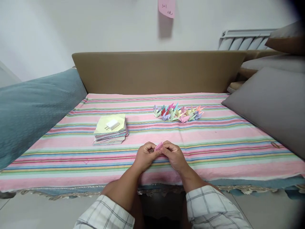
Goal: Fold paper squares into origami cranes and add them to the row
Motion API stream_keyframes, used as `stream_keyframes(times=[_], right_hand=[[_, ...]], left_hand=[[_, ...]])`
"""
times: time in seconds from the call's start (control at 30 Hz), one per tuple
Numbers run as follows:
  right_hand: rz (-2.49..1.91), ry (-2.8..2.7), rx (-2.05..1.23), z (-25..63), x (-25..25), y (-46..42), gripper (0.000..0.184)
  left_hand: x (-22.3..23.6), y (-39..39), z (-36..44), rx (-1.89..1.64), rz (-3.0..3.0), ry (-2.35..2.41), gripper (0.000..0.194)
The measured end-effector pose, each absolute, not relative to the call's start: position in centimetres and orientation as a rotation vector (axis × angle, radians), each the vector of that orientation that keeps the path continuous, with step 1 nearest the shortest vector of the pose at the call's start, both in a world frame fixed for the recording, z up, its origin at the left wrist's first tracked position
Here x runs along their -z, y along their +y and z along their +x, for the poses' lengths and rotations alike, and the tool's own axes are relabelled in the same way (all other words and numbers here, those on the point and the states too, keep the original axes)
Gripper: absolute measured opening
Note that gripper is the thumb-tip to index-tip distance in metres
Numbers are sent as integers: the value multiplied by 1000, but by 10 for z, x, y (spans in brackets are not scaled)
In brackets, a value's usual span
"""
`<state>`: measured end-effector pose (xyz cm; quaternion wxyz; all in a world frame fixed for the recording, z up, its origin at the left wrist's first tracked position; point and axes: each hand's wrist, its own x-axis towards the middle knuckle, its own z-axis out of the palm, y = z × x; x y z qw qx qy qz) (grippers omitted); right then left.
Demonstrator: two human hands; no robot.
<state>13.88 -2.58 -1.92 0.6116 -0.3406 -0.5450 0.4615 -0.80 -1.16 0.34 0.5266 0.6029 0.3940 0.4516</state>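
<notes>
A small folded piece of pink paper [158, 146] is pinched between both hands above the striped cloth. My left hand [146, 156] grips its left side with thumb and fingers closed. On the other side, my right hand [173, 155] holds it the same way, the thumbs nearly meeting. Beyond the hands, to the right, stands a cluster of folded paper cranes [177, 113] in many colours. To the left lies a stack of square paper sheets [111, 133], yellow on top, with a white plug adapter [112, 124] resting on it.
The striped cloth [71, 152] covers a sofa seat, with a brown backrest [159, 73] behind. A teal cushion [40, 111] flanks the left, grey cushions [269, 105] the right. A pink note [166, 8] hangs on the wall. A small brown loop [275, 145] lies at right.
</notes>
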Motion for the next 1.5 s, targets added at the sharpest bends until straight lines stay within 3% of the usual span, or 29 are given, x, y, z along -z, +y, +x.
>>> stream_keyframes(times=[0.53, 0.67, 0.77, 1.0, 1.17, 1.3, 1.4, 1.5], right_hand=[[-777, -1246, -1064, 136, 12, -29, 9], [-756, -1168, -1201, 134, 9, -31, 24], [-755, -1184, -1200, 134, 6, -32, 13], [-782, -1103, -1189, 134, 12, -30, 15], [-695, -941, -1355, 130, 14, -28, 33], [-744, -973, -1408, 129, 14, -28, 33], [-821, -1060, -1339, 131, 16, -27, 22], [-901, -1133, -1179, 133, 16, -27, 24]], left_hand=[[-7, -14, -8, -952, 1679, 1038, 24], [-10, -15, -8, -973, 1738, 1095, 25], [-11, -17, -7, -940, 1765, 1095, 25], [-9, -17, -7, -831, 1673, 999, 32], [-6, -16, -8, -926, 1214, 759, 32], [-7, -16, -8, -938, 1200, 783, 33], [-7, -16, -7, -933, 1354, 963, 35], [-7, -17, -6, -971, 1298, 980, 38]])
